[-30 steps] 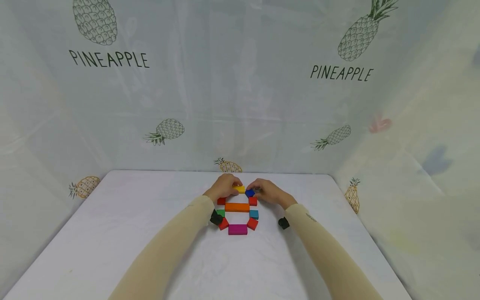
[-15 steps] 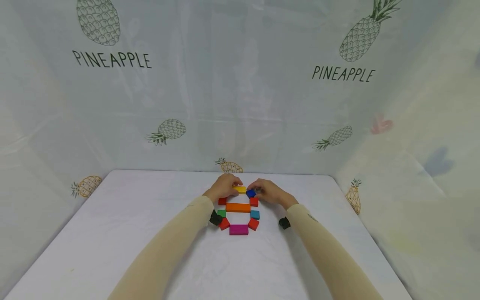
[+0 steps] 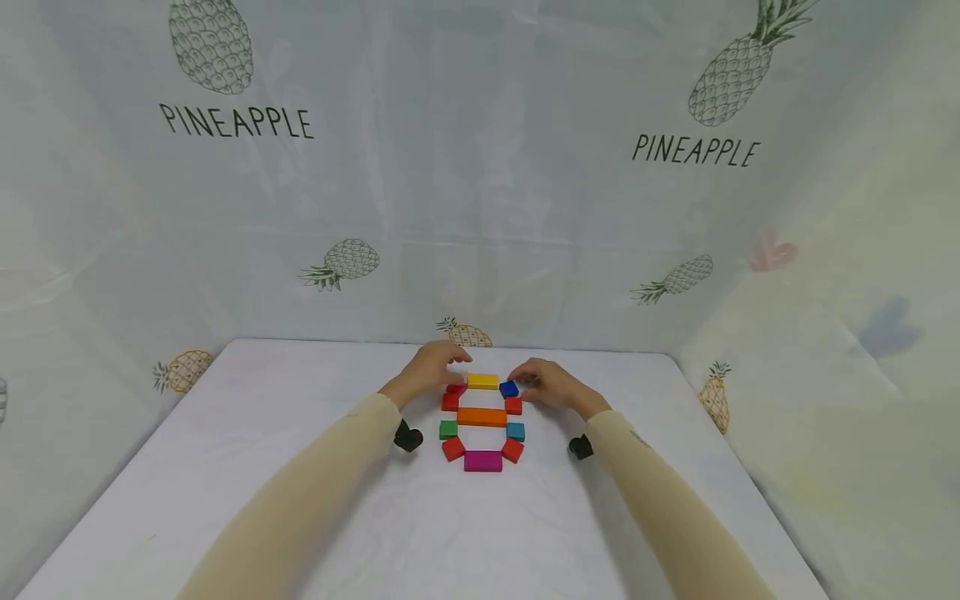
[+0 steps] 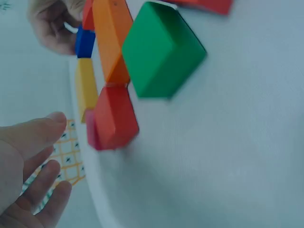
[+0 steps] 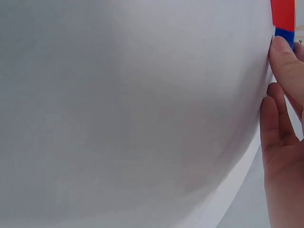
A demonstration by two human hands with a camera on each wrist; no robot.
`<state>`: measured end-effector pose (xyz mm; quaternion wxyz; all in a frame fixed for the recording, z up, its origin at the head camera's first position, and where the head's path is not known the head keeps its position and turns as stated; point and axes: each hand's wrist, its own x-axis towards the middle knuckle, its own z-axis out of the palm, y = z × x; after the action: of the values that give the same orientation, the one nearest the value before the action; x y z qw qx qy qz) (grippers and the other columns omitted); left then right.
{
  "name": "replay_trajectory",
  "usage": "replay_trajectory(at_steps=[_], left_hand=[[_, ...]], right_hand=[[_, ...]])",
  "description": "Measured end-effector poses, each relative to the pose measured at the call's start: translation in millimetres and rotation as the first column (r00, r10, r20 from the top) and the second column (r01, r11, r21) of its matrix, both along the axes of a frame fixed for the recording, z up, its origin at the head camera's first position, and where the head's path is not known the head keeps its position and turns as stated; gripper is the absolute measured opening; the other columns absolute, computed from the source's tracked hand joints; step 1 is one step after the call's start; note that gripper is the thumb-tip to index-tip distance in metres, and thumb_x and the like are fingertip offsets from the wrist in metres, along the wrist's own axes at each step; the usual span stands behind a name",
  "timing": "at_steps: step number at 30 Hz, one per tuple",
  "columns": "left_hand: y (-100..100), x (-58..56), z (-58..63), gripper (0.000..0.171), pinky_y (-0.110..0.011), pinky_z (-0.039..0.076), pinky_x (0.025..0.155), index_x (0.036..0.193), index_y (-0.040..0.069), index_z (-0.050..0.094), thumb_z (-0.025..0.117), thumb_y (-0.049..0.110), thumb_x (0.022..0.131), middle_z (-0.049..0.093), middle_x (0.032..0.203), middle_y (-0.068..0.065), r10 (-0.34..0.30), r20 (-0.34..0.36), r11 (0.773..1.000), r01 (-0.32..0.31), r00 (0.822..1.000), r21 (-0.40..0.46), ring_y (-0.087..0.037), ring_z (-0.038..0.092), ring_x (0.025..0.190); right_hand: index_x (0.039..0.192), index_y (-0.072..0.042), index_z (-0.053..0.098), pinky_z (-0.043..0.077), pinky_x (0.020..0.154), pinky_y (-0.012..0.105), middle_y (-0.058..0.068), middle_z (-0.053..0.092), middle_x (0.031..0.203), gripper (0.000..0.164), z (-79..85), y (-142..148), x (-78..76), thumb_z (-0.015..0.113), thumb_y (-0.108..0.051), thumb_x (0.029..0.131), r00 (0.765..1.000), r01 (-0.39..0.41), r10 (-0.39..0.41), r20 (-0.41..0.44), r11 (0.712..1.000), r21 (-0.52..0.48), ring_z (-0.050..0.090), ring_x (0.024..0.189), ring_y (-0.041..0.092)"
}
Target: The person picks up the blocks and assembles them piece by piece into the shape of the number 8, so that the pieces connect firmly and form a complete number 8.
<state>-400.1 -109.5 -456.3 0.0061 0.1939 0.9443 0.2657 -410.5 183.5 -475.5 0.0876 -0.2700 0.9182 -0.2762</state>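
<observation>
Colored blocks form a closed outline on the white table. My left hand [image 3: 429, 367] is off the blocks at the upper left, its fingers apart and holding nothing, as the left wrist view also shows. Nearest to it are the yellow block [image 3: 482, 382] and a crimson block [image 3: 455, 388] behind a red block [image 3: 450, 402]. My right hand [image 3: 551, 383] has thumb and fingertips at the small blue block [image 3: 509, 389], seeming to pinch it lightly at the upper right. The blue block [image 4: 85, 43] shows against those fingertips in the left wrist view.
A long orange block [image 3: 482, 417] crosses the outline's middle. Green [image 3: 447, 430] and teal [image 3: 515, 432] blocks flank it below, with red blocks and a magenta block [image 3: 483, 461] at the near end. A pineapple-print curtain [image 3: 480, 208] hangs behind the table.
My left hand has let go of the yellow block and drawn back to the left, uncovering the crimson block. My right hand stays by the blue block. The view has shifted slightly.
</observation>
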Motion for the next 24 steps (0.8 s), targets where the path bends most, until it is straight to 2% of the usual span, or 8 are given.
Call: replay_trajectory(at_steps=[5,12,19,24], left_hand=[[-18,13.9,12.9,0.041,-0.044,0.055,0.102,0.134,0.015,0.072,0.083,0.018,0.095,0.068,0.125,-0.007,-0.007,-0.058,1.0,0.006,0.998,-0.015,-0.029,0.062,0.119],[-44,33.0,27.6,0.043,-0.045,0.056,0.101,0.134,0.018,0.072,0.085,0.021,0.093,0.069,0.125,-0.005,-0.001,-0.152,1.0,-0.001,0.988,-0.012,-0.027,0.063,0.116],[-75,53.3,38.8,0.046,-0.052,0.055,0.102,0.136,0.017,0.072,0.085,0.021,0.093,0.07,0.13,-0.007,0.046,-0.198,0.999,-0.044,0.979,0.017,-0.031,0.063,0.12],[-97,66.5,44.0,0.048,-0.056,0.054,0.101,0.137,0.015,0.071,0.086,0.019,0.092,0.071,0.132,-0.008,0.062,-0.255,0.998,-0.053,0.965,0.041,-0.033,0.065,0.121]], right_hand=[[0.14,-0.017,0.067,0.054,0.106,0.046,0.006,0.066,0.132,0.044,-2.5,14,2.0,0.078,-0.011,0.098,0.999,0.033,-0.033,-0.028,0.999,-0.013,0.061,0.12,0.026],[0.149,-0.019,0.06,0.055,0.104,0.046,0.007,0.063,0.141,0.056,0.5,24,8.4,0.079,-0.012,0.097,0.999,0.041,-0.042,-0.02,0.999,-0.03,0.062,0.12,0.027],[0.15,-0.014,0.058,0.055,0.104,0.049,0.012,0.061,0.143,0.057,7.1,34,17.5,0.078,-0.013,0.097,0.998,0.048,-0.049,-0.034,0.999,-0.017,0.062,0.121,0.03],[0.149,-0.014,0.059,0.056,0.104,0.048,0.011,0.062,0.142,0.055,5.4,37,21.6,0.079,-0.015,0.098,0.997,0.072,-0.072,-0.033,0.997,-0.002,0.062,0.121,0.03]])
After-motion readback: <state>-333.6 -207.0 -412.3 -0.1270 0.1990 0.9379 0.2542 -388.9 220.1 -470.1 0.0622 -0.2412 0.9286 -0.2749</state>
